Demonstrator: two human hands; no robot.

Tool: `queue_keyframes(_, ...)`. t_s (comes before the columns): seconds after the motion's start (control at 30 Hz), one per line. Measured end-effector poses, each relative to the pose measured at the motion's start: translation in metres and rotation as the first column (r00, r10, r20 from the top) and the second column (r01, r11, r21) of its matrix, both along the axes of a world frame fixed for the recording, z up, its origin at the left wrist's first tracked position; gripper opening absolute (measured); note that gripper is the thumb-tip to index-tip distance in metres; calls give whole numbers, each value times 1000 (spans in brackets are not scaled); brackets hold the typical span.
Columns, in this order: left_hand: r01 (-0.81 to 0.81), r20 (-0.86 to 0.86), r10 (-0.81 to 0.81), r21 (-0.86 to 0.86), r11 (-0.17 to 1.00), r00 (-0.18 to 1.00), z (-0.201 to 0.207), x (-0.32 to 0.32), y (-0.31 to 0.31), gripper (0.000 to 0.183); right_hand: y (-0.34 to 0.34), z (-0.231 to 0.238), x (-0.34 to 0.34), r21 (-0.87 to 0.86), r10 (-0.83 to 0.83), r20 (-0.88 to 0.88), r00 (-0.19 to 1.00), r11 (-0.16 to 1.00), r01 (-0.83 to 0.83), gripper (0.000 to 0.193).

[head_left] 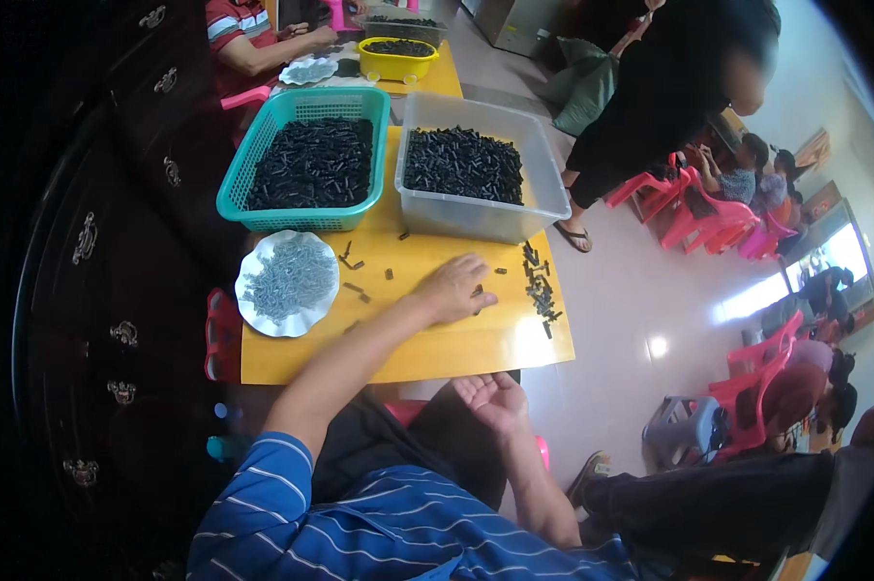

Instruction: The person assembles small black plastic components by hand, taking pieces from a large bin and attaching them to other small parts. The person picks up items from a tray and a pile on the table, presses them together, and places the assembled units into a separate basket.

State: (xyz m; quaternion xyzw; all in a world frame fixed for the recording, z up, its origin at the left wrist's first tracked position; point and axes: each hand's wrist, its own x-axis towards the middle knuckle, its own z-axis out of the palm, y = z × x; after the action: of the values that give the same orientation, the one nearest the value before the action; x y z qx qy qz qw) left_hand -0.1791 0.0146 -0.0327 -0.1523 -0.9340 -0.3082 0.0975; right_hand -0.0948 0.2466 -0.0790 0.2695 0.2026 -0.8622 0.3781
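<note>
My left hand lies palm down on the yellow tabletop, fingers reaching right. A small black piece shows at its fingertips; whether they grip it or only touch it is hard to see. Just below the table's near edge, over my lap, my right hand is turned palm up. Its fingers are loosely spread and nothing shows in the palm. Loose short black pieces lie in a heap near the right edge. A few more black pieces are scattered left of my left hand.
Behind my hands stand a green basket and a clear plastic bin, both full of black pieces. A white wavy-rimmed plate holds small silvery metal parts. Dark drawers flank the left. A person in black stands beyond the table.
</note>
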Motion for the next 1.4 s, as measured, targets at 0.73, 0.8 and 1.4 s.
queue_keyframes(0.73,272,-292,-263,-9,962,920,-23,99,82,33,21,-34,-21,-265,-15,64,998,964,32,32)
queue_keyframes(0.8,283,-358,-260,12,959,897,-26,107,97,30,27,-49,-24,-333,-9,-97,995,943,-24,26)
queue_keyframes(1.4,375,-471,-284,110,921,835,-10,155,118,28,43,-27,28,-246,-176,77,981,951,190,29)
